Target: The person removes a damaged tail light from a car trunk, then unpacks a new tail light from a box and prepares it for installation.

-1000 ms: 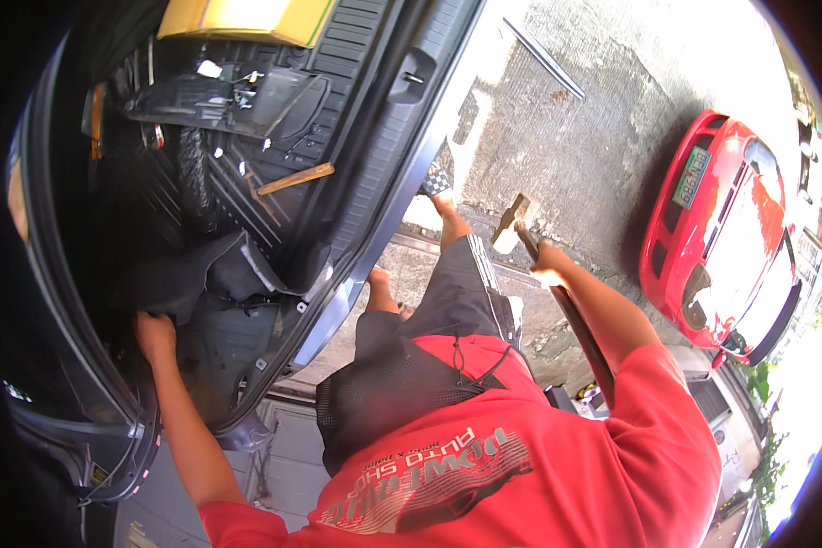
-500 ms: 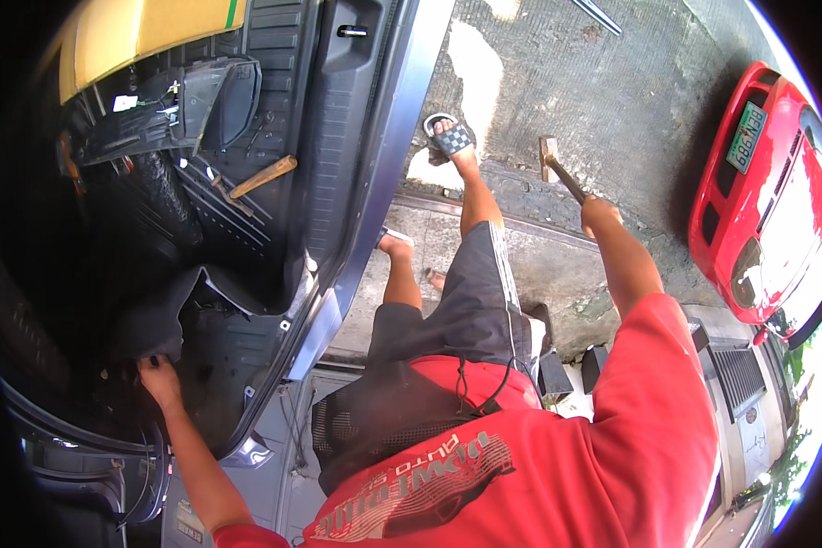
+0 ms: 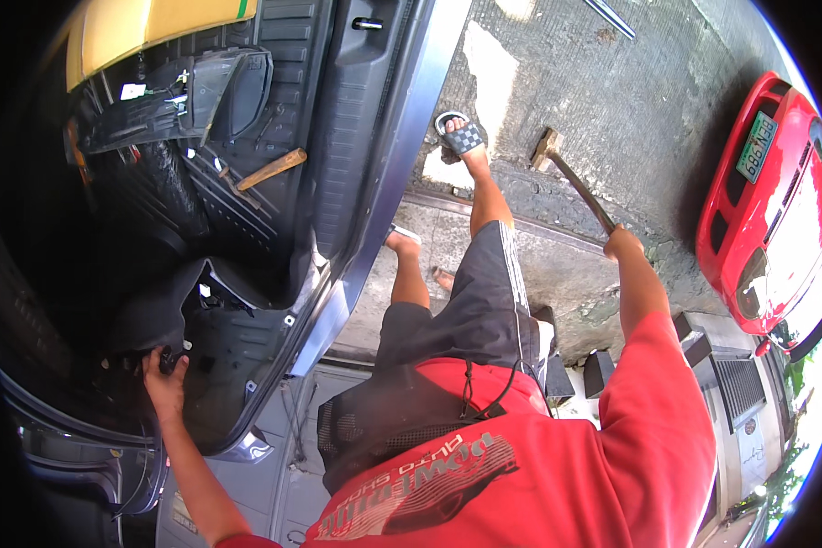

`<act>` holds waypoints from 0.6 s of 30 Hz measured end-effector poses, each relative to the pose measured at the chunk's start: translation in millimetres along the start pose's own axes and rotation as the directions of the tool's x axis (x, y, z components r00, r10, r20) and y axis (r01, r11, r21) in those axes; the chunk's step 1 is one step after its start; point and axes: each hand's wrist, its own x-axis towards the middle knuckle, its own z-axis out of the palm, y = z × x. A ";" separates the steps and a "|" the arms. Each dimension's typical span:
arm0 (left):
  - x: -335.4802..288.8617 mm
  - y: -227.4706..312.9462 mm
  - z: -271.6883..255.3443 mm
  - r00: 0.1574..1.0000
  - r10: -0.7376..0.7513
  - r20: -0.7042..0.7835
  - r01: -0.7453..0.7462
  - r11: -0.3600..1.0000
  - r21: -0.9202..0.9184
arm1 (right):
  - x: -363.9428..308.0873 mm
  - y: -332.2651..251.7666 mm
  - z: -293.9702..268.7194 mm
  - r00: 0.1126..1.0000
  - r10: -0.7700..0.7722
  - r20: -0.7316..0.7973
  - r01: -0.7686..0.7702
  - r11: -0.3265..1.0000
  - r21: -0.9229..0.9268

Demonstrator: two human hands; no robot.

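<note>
My right hand is wrapped round the handle end of a hammer, held out over the pavement with its blocky head pointing away from me. Inside the open vehicle on the left, my left hand has thumb and fingers curled round a small black piece, too dark to name exactly. Just beyond those fingers lies a lifted, bent sheet of dark lining. A second hammer with a wooden handle rests on the vehicle floor, farther in.
A black plastic trim panel and a yellow board lie in the vehicle. Its door sill runs between me and the interior. A red car stands at the right. A metal bar lies on the far pavement.
The right hand and hammer have shifted slightly down and right. My left hand has turned, its thumb now showing beside the black piece. The view has moved slightly.
</note>
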 end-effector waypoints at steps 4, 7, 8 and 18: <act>13.7 5.0 -4.3 0.999 -0.019 0.043 0.016 0.998 0.063 | -7.1 16.3 -14.3 0.996 0.091 -0.024 -0.089 0.994 0.066; 11.6 -1.9 1.9 0.999 -0.005 0.038 0.003 0.999 0.048 | -9.9 20.3 -21.4 0.997 0.071 0.004 -0.071 0.995 0.070; 9.3 -2.9 3.9 1.000 0.017 0.026 -0.018 0.999 0.033 | -10.0 18.6 -25.5 0.998 0.062 0.022 -0.064 0.996 0.068; 2.8 34.7 -8.5 0.999 -0.038 -0.006 0.038 0.987 0.155 | -151.5 -155.5 -117.2 0.482 -0.599 -0.639 0.832 0.542 0.120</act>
